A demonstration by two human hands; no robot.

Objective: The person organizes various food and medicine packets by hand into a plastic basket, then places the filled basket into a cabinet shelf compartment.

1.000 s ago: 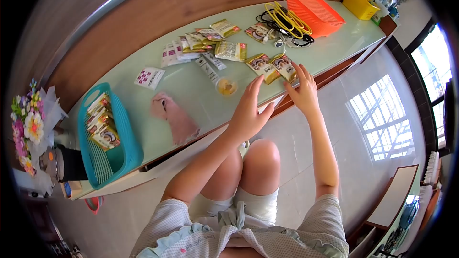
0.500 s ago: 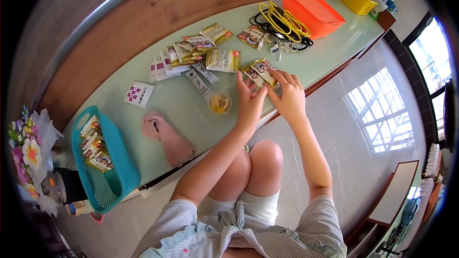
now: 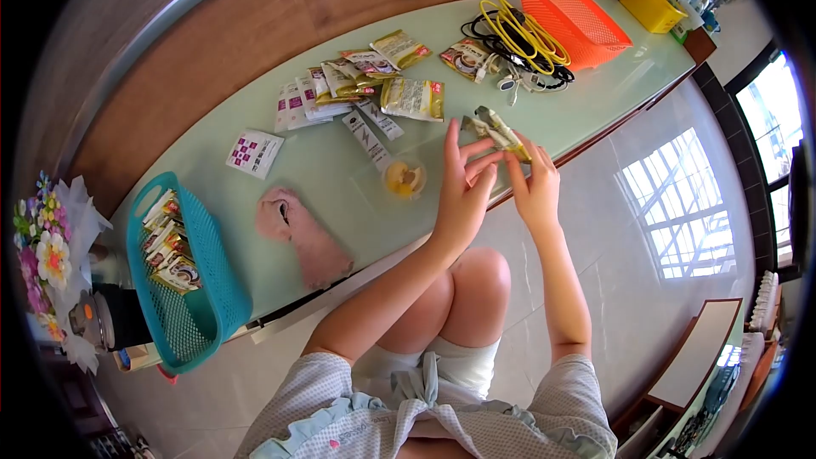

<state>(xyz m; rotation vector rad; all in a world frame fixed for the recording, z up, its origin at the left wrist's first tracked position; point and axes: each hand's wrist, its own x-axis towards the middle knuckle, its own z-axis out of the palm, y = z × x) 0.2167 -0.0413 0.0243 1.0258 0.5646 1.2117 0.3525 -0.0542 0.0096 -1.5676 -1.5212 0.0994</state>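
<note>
Desk (image 3: 374, 214): pale glassy top, carries everything below
Teal basket (image 3: 224, 291): left end of desk, gold-and-brown packets (image 3: 172, 248) bunched in its far part
Orange basket (image 3: 580, 27): far right, coiled yellow and black cables (image 3: 561, 75) lying just beside it
Packet pile (image 3: 414, 99): overlapping, middle of desk, white sachets tucked against its left side
Pink cloth (image 3: 314, 246): lies between teal basket and left arm, near front edge
Left hand (image 3: 467, 191): fingers spread, index standing away, other tips at the near side of the held packets; cannot tell if it really grips
Right hand (image 3: 533, 187): thumb and fingers pinching the lower right end of the same packets
Held packets (image 3: 500, 133): look like two, between the hands by the desk's front edge, tilted up, mostly edge-on; whether they touch the desk cannot be told
Held packets, feel: probably light, thin shiny film, soft and bendy, filling likely to shift; film may slide one on the other, not fragile unless squeezed hard
Held packets, hold: best pinched across both flat faces near an end, thumb against fingers, light pressure, edges lined up
Cup (image 3: 403, 179): small, clear, yellowish bits inside, left of left hand
Stick packs (image 3: 365, 138): two, slim, between cup and pile
</note>
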